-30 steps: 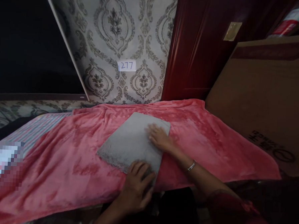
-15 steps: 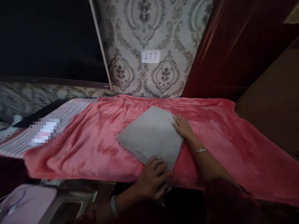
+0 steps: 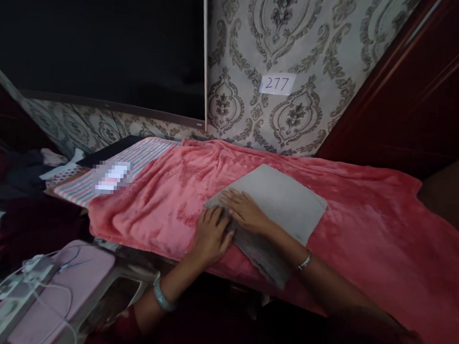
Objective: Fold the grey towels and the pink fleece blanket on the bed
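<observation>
A grey cloth [image 3: 289, 198], squarish and seemingly folded, lies slanted on a pink plush blanket [image 3: 146, 208]. Its near flap [image 3: 265, 258] looks darker and hangs toward me. My right hand [image 3: 246, 211] reaches across and rests on the cloth's left part, fingers stretched out and nearly flat. Close beside it, my left hand [image 3: 210, 238] touches the cloth's left corner, fingers extended and thumb apart. Some of that corner is hidden under both hands, and the cloth is slightly bunched between them.
A striped cloth [image 3: 82, 187] with a blurred-out item on it lies at the left. Behind stand a dark screen [image 3: 105, 42] and a patterned wall with a paper marked 277 [image 3: 277, 84]. At lower left, a power strip [image 3: 10, 304] with cables sits on a pink stool [image 3: 48, 316].
Both hands have gone from the cloth's right and near corners to its left corner. The near side now shows a darker flap. The view has turned left.
</observation>
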`<action>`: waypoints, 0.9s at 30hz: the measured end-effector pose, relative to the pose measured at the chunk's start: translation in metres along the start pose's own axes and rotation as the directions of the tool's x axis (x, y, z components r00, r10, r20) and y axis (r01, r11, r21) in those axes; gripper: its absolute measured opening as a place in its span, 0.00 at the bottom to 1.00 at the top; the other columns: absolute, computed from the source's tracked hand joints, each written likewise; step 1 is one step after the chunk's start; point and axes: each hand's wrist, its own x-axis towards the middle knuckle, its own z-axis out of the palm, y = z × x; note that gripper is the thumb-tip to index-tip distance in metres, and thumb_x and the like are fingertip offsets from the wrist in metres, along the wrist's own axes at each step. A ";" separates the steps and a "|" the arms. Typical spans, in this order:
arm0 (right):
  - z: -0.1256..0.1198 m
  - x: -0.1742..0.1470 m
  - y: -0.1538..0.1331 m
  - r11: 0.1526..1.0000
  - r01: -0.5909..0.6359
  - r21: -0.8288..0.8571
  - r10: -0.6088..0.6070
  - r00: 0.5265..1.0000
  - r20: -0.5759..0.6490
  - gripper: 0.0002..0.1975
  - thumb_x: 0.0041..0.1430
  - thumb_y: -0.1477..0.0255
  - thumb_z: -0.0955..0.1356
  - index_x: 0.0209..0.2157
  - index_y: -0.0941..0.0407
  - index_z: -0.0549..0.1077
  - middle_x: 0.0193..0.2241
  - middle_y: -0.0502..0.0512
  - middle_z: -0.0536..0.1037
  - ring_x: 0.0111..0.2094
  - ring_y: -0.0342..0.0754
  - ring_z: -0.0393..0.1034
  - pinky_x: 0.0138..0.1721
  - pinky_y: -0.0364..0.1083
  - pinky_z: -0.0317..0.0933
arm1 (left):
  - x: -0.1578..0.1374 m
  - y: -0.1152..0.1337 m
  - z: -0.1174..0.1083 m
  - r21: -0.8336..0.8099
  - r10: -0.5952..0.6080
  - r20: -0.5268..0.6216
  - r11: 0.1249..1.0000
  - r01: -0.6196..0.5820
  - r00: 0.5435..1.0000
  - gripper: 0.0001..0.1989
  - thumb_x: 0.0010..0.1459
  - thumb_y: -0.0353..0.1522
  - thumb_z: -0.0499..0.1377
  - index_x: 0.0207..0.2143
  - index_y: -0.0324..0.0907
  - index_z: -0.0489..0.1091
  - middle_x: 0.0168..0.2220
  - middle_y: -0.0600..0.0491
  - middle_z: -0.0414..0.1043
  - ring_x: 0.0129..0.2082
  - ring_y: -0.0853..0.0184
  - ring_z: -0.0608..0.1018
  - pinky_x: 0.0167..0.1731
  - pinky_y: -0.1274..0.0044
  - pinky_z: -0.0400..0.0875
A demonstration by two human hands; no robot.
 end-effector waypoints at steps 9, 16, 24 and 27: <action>0.010 0.030 0.025 0.994 -0.023 -0.107 0.034 0.994 0.106 0.28 0.72 0.59 0.54 0.69 0.48 0.58 0.70 0.52 0.55 0.71 0.56 0.43 0.68 0.65 0.38 | -0.012 -0.005 0.008 0.049 -0.024 0.082 0.999 0.020 0.996 0.20 0.61 0.35 0.59 0.55 0.39 0.71 0.55 0.37 0.68 0.57 0.47 0.69 0.54 0.54 0.68; -0.018 0.009 0.080 0.780 -0.588 -0.212 0.578 0.808 -0.113 0.29 0.72 0.56 0.53 0.70 0.50 0.56 0.71 0.60 0.51 0.71 0.62 0.43 0.63 0.72 0.44 | -0.013 -0.007 0.009 0.054 -0.036 0.051 0.998 0.033 0.998 0.20 0.60 0.34 0.59 0.54 0.41 0.71 0.55 0.39 0.69 0.57 0.48 0.69 0.54 0.55 0.69; 0.008 -0.062 0.006 0.982 -0.126 -0.144 0.130 0.991 0.014 0.28 0.73 0.57 0.54 0.71 0.44 0.51 0.72 0.52 0.47 0.72 0.57 0.37 0.67 0.66 0.41 | -0.010 -0.009 0.010 0.038 -0.026 0.043 0.999 0.025 0.999 0.20 0.62 0.35 0.58 0.55 0.41 0.72 0.56 0.39 0.69 0.58 0.48 0.69 0.55 0.55 0.67; 0.012 -0.070 0.007 0.975 -0.162 -0.153 0.170 0.985 0.042 0.28 0.73 0.57 0.54 0.71 0.45 0.52 0.72 0.51 0.47 0.72 0.55 0.38 0.68 0.64 0.40 | -0.009 -0.009 0.009 0.044 -0.022 0.053 0.999 0.020 0.998 0.19 0.63 0.35 0.57 0.54 0.40 0.72 0.55 0.38 0.70 0.57 0.48 0.70 0.55 0.56 0.67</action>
